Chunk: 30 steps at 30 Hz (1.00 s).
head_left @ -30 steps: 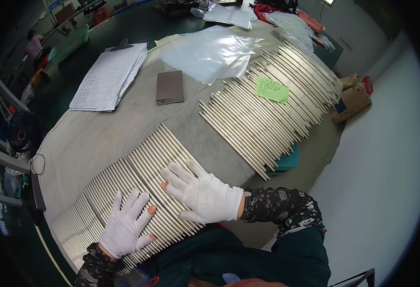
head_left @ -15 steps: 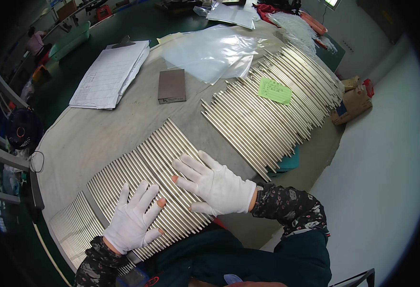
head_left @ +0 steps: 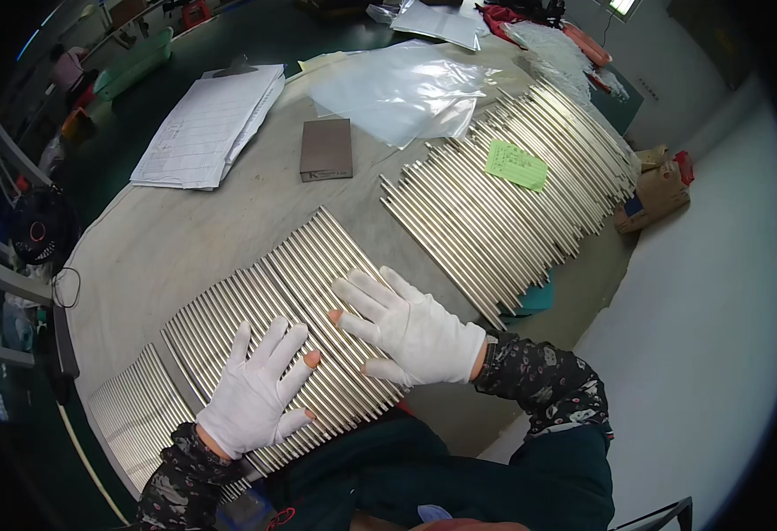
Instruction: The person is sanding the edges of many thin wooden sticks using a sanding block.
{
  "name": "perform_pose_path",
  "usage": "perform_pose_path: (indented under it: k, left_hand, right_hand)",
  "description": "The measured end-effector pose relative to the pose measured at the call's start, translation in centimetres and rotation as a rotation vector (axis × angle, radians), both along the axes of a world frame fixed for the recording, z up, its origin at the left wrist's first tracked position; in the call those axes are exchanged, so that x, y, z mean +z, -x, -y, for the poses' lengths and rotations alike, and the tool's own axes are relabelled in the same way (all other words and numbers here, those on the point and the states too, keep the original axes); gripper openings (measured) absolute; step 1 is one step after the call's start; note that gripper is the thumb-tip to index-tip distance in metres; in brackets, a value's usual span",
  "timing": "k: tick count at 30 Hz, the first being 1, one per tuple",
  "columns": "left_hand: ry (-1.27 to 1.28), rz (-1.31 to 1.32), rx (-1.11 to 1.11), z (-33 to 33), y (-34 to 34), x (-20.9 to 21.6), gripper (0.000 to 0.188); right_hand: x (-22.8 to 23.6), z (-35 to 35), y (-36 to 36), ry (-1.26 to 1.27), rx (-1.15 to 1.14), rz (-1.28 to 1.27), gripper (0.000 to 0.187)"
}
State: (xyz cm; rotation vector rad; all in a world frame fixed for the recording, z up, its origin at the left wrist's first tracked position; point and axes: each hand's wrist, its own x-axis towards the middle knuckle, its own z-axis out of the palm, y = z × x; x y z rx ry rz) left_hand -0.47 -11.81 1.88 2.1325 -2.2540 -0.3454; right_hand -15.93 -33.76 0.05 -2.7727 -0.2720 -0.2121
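Shiny metal rods (head_left: 229, 305) lie side by side in a flat row across the table in front of me. My left hand (head_left: 256, 389), in a white glove with bare fingertips showing, rests spread on the rods near their left part. Palm down, my right hand (head_left: 410, 327) lies on the same row farther right, fingers stretched out and also gloved. Neither hand grips a rod. To the right is a second, uneven bunch of metal rods (head_left: 494, 212) with a green label (head_left: 516, 165) on top. Thinner rods (head_left: 136, 411) lie at the left.
A brown box (head_left: 326, 149) stands behind the middle row. Beyond it are a clipboard with papers (head_left: 207, 128) and clear plastic bags (head_left: 397, 84). A cardboard box (head_left: 654, 195) sits at the right by the wall. Far left, a person (head_left: 68, 71) is near a green tub (head_left: 136, 66).
Both hands stay spread on the rods with little movement over them. The whole view has shifted slightly, so the table items appear a bit higher and to the right.
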Motion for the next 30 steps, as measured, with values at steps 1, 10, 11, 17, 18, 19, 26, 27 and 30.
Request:
perform_pose_path:
  k: [1,10,11,17,18,19,26,27,30]
  left_hand:
    - [-0.011,-0.003,0.015,0.2,-0.1,0.1,0.066]
    - [0.044,-0.067,-0.014,0.1,-0.3,-0.4,0.080]
    - [0.042,-0.067,0.007,-0.2,-0.3,-0.5,0.080]
    - [0.056,-0.069,0.009,-1.6,-0.8,-0.4,0.077]
    - [0.067,-0.078,0.013,-1.8,-0.8,-0.4,0.077]
    - [0.067,-0.074,0.021,-2.1,-0.8,-0.5,0.077]
    - [0.048,-0.051,0.027,-3.7,-0.9,-0.4,0.073]
    - [0.041,-0.035,0.055,-3.9,-0.7,-0.7,0.073]
    - [0.070,-0.035,0.046,-4.9,-0.6,-0.7,0.071]
  right_hand:
    - [0.3,0.2,-0.1,0.005,-0.006,-0.011,0.069]
    - [1.5,-0.3,0.1,0.099,-0.013,-0.063,0.066]
    - [1.6,-0.4,0.0,0.120,-0.013,-0.075,0.066]
    - [1.7,-1.0,-0.5,0.129,0.001,-0.089,0.069]
    - [1.6,-1.1,-0.4,0.144,0.002,-0.080,0.070]
    - [1.5,-1.1,-0.4,0.158,0.004,-0.071,0.070]
    - [1.0,-2.1,-0.8,0.181,0.073,-0.072,0.073]
    - [0.9,-2.2,-0.5,0.200,0.058,-0.100,0.075]
    - [1.0,-3.2,-1.0,0.187,0.106,-0.100,0.078]
